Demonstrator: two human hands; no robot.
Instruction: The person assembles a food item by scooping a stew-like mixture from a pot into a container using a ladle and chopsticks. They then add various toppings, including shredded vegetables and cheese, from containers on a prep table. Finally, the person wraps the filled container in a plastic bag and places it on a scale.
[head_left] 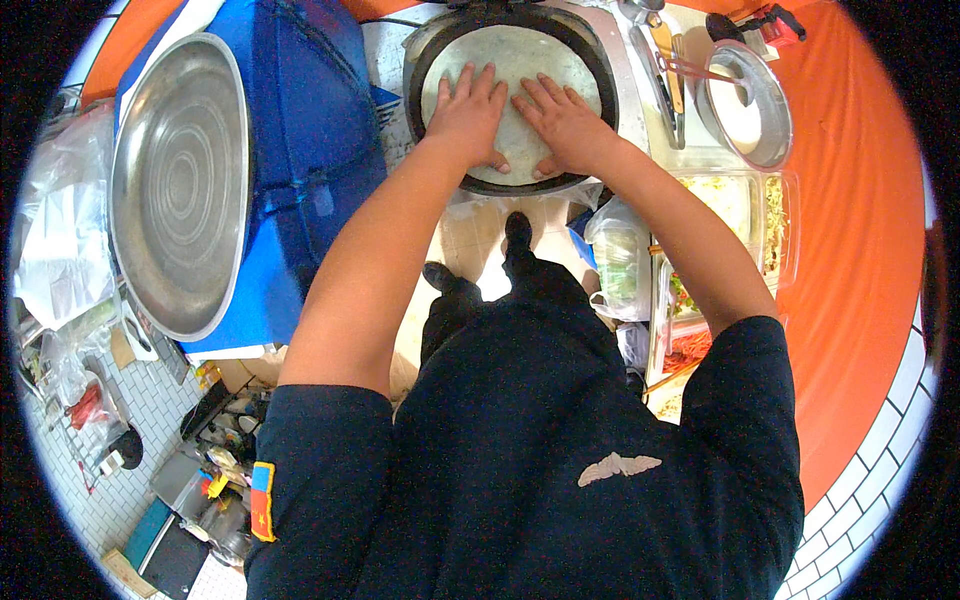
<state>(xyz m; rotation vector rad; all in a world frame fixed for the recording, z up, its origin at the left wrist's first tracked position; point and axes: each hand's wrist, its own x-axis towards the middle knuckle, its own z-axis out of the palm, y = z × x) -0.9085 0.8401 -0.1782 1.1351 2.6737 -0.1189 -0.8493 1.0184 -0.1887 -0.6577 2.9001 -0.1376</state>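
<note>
A round, pale sheet of dough lies in a dark-rimmed round griddle at the far middle. Both palms face down on it, side by side with a narrow gap between them. My left hand covers its left half, fingers spread and pointing away from me. On the right half rests my right hand, its fingers also stretched out and apart. Neither hand holds anything. The dough beneath the palms is hidden.
On the left, a large round metal tray sits beside a blue fabric bag. To the right stand a metal bowl of white batter, tongs and clear containers of shredded vegetables. An orange cloth spreads beyond them.
</note>
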